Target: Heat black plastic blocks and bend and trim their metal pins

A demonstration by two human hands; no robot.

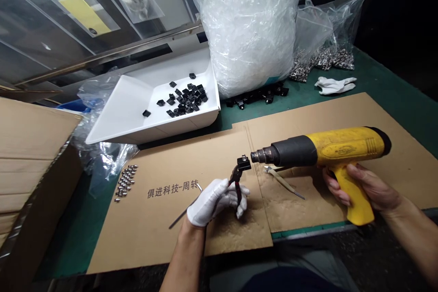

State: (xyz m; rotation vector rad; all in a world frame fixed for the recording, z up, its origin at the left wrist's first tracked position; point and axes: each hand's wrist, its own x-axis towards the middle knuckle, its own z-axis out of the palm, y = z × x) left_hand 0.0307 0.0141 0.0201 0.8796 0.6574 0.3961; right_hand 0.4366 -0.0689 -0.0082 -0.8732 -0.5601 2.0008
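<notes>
My left hand point(219, 200), in a white glove, is closed around the handles of a pair of pliers point(237, 174). The jaws grip a small black block point(244, 163) with a shiny metal piece on its top. Bare and wrapped around the grip of a yellow heat gun point(345, 146), my right hand point(362, 187) holds the tool level. The metal nozzle point(262, 155) points left at the block, a short gap away. Below the barrel, a second hand tool with pale handles point(284, 182) lies on the cardboard point(301, 214). A thin bent metal rod point(179, 219) lies partly behind my left hand.
Small metal fittings point(126, 182) stand in rows on the left cardboard. A white tray point(112, 121) of black blocks is behind, beside a large plastic-wrapped bundle point(253, 27). Bags of metal parts point(321, 59) and a white glove point(335, 85) lie back right. A carton point(34, 178) stands left.
</notes>
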